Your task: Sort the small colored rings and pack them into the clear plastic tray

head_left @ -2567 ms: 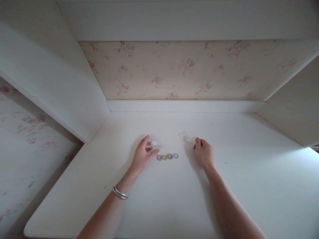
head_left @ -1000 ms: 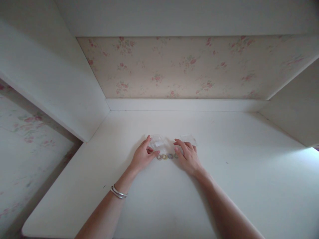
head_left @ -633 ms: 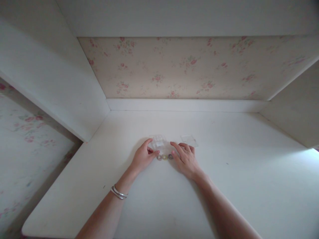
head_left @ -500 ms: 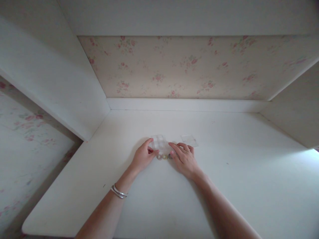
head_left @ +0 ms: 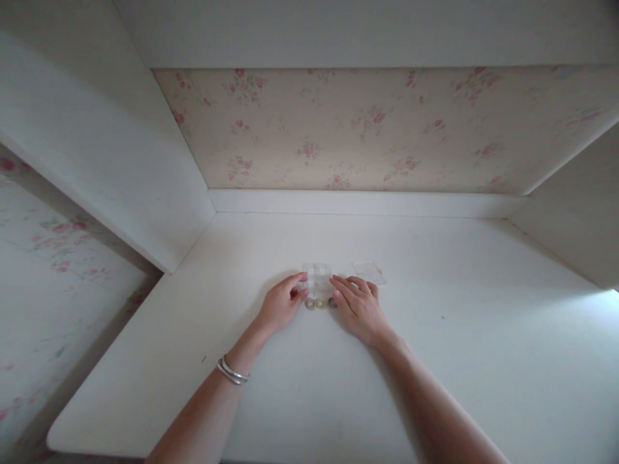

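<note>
A small clear square plastic box [head_left: 318, 278] with a pale grid pattern lies on the white table between my hands. My left hand [head_left: 283, 299] grips its left edge, thumb at the near corner and fingers farther back. On the opposite side, my right hand [head_left: 358, 308] has its thumb and forefinger against the right edge, the other fingers bent beside them. Just in front of the box, small round ring-like pieces sit in a row: a brownish one [head_left: 310, 303], a yellowish one [head_left: 321, 303] and a dark one [head_left: 332, 302] partly behind my right thumb.
A flat clear plastic piece [head_left: 368, 271], like a lid, lies behind my right hand. The white table [head_left: 483, 374] meets a low back ledge [head_left: 362, 202] under flowered wallpaper. White panels [head_left: 120, 154] rise at the left and right. A small dark mark [head_left: 204, 359] shows at left.
The clear box has shifted slightly right and now sits straighter, nearer my right fingertips. My left fingers have moved right with it, while my right hand has hardly moved.
</note>
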### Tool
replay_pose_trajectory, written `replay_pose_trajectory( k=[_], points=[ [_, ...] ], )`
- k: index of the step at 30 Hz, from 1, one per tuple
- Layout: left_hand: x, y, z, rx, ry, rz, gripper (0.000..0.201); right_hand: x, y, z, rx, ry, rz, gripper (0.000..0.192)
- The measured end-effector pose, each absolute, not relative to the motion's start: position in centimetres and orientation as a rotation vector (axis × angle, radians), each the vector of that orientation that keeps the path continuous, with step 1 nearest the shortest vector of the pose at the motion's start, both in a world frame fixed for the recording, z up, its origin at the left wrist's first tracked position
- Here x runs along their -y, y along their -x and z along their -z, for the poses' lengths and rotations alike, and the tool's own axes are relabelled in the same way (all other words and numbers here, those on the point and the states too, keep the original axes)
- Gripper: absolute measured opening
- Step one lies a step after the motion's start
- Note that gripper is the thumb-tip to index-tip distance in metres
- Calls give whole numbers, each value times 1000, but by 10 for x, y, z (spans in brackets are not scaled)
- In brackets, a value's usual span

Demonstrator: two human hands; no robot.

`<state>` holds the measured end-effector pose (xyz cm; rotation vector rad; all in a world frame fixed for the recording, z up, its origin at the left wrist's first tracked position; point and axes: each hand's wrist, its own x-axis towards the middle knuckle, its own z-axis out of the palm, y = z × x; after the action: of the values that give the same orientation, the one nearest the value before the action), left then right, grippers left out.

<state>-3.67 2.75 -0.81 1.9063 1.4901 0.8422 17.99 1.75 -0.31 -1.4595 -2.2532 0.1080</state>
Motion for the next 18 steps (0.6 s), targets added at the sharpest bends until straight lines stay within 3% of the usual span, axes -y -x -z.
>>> replay_pose_trajectory(
  k=[18],
  points=[
    [-24,38,-4,-1423,-1924,-839,19,-16,-180,-2,2166,1675,7,38]
  ],
)
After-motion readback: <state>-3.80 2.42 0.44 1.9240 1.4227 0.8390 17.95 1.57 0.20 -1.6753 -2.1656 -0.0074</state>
